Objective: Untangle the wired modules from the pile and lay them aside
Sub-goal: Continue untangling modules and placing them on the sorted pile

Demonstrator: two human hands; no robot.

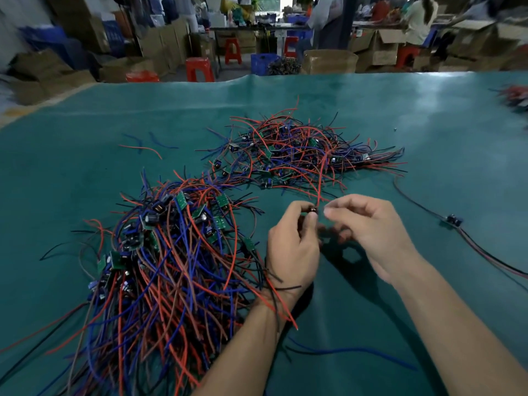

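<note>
A big tangle of small green circuit modules with red, blue and black wires (171, 252) covers the near left of the green table. A second tangled pile (300, 155) lies farther back at the centre. My left hand (294, 247) pinches a small dark module (313, 209) between thumb and fingers. Its red wire (321, 178) runs up into the far pile. My right hand (368, 227) is just right of the module, thumb and forefinger pinched on a thin wire beside it. Loose wires drape over my left wrist.
One separated module with long wires (451, 220) lies at the right on the green table mat (400, 110). A few loose wires (143, 147) lie at the back left. More wired parts (514, 98) sit at the far right edge. Boxes, stools and people stand beyond.
</note>
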